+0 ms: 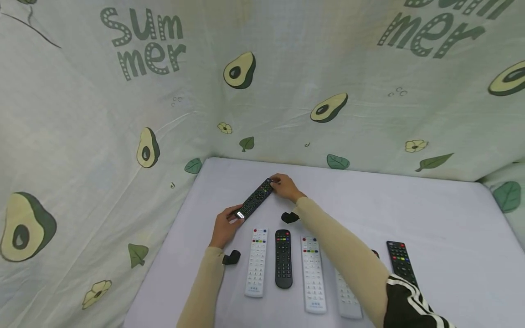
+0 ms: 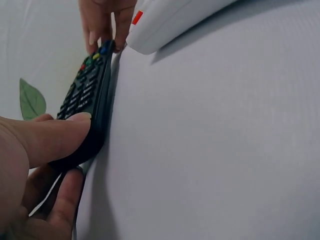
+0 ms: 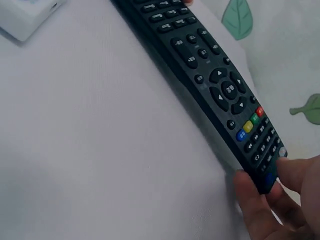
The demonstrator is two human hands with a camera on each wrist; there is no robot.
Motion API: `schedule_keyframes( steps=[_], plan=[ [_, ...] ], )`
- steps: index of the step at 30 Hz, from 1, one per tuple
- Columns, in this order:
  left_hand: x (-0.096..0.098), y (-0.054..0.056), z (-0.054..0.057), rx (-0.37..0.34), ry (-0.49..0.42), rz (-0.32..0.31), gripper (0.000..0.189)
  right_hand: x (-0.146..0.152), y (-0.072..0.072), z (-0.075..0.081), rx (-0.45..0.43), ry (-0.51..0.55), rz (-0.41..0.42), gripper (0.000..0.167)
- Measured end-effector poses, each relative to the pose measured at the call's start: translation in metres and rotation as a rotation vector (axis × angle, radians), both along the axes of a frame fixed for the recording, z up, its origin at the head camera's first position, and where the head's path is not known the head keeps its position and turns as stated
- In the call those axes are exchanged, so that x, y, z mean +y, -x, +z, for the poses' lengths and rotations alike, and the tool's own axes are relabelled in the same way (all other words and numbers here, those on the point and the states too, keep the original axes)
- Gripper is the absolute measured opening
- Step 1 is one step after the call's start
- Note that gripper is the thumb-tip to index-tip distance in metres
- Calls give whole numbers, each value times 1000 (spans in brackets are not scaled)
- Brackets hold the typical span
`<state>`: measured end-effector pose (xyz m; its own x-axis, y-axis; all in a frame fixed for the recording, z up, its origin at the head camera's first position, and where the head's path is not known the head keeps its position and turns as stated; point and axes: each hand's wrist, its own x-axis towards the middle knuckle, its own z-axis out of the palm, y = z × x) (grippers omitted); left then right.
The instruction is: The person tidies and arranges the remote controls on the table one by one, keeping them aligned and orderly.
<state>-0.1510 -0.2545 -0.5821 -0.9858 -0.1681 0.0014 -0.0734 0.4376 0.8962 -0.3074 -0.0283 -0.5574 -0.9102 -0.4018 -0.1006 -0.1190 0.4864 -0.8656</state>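
A long black remote control (image 1: 256, 198) lies slanted between both hands near the far left of the table. My left hand (image 1: 225, 228) grips its near end; in the left wrist view the thumb (image 2: 65, 135) is on top and other fingers are beneath. My right hand (image 1: 285, 187) pinches the far end, with the thumb on the button face in the right wrist view. Coloured buttons (image 3: 248, 125) show toward the right-hand end. Closest to the held remote is a white remote (image 1: 256, 263) in front of it, beside a shorter black remote (image 1: 283, 258).
Further right lie a white remote (image 1: 313, 275), another white remote (image 1: 347, 296) partly under the right forearm, and a black remote (image 1: 401, 262) partly behind the sleeve (image 1: 410, 303). Avocado-print cloth (image 1: 279, 105) hangs behind the white table (image 1: 443, 218) and along its left side.
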Motion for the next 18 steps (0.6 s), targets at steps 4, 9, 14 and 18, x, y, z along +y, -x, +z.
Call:
schedule_keyframes(
  steps=[4, 9, 14, 18],
  plan=[
    [-4, -1, -4, 28, -1, -19, 50, 3, -4, -4, -57, 123, -72, 30],
    [-3, -3, -2, 32, -19, -34, 51, 8, -13, -1, -74, 188, -87, 29],
    [1, -2, 4, 10, -43, -61, 51, 17, -22, 8, -68, 240, -89, 28],
    [9, 1, 12, -15, -83, -102, 48, 31, -29, 18, -58, 270, -104, 28]
  ],
)
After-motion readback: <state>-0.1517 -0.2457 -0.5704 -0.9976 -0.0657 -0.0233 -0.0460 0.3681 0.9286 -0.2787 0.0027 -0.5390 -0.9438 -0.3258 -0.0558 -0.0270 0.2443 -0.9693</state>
